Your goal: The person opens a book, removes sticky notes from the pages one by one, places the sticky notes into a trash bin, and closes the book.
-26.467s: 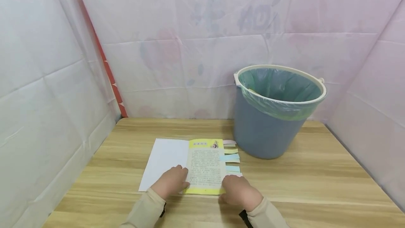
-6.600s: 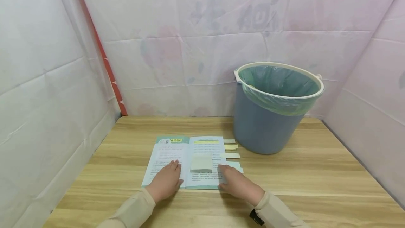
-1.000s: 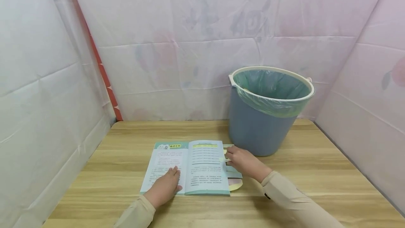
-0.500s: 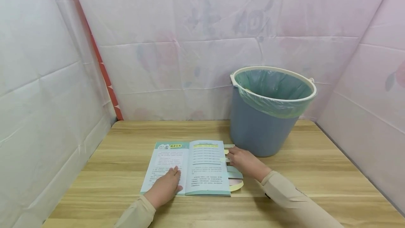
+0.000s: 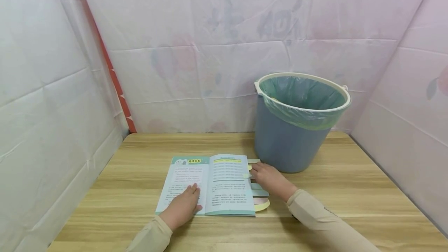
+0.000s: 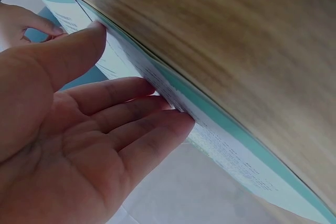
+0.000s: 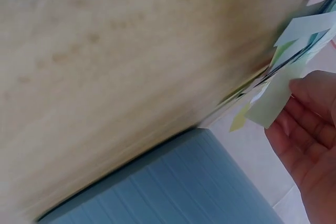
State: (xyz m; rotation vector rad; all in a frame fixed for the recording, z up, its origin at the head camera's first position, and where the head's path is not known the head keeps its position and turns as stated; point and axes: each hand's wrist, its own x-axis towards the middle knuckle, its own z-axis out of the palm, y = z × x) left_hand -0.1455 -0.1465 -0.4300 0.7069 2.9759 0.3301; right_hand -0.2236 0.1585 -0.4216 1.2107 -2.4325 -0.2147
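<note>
An open book (image 5: 229, 195) with green-edged printed pages lies on the wooden table. My left hand (image 5: 182, 207) rests on its left page with straight fingers; in the left wrist view its fingertips (image 6: 181, 119) touch the page near the lower edge. At the right edge of the book, my right hand (image 5: 269, 180) pinches a pale green sticky note (image 7: 275, 95) between thumb and fingers. More sticky notes stick out along that edge, among them a blue-green one (image 5: 259, 193) and a curled yellow one (image 5: 262, 207) below the right hand.
A blue-grey bucket (image 5: 288, 139) lined with a green plastic bag (image 5: 311, 92) stands behind the book to the right, close to my right hand. White printed sheets (image 5: 157, 73) enclose the table (image 5: 140, 147) at the back and both sides.
Since the oldest frame, the book shows different pages. A note lying on the right page 6.6 s ago is gone, and my right hand has moved up to the edge notes. Recent frames barely differ.
</note>
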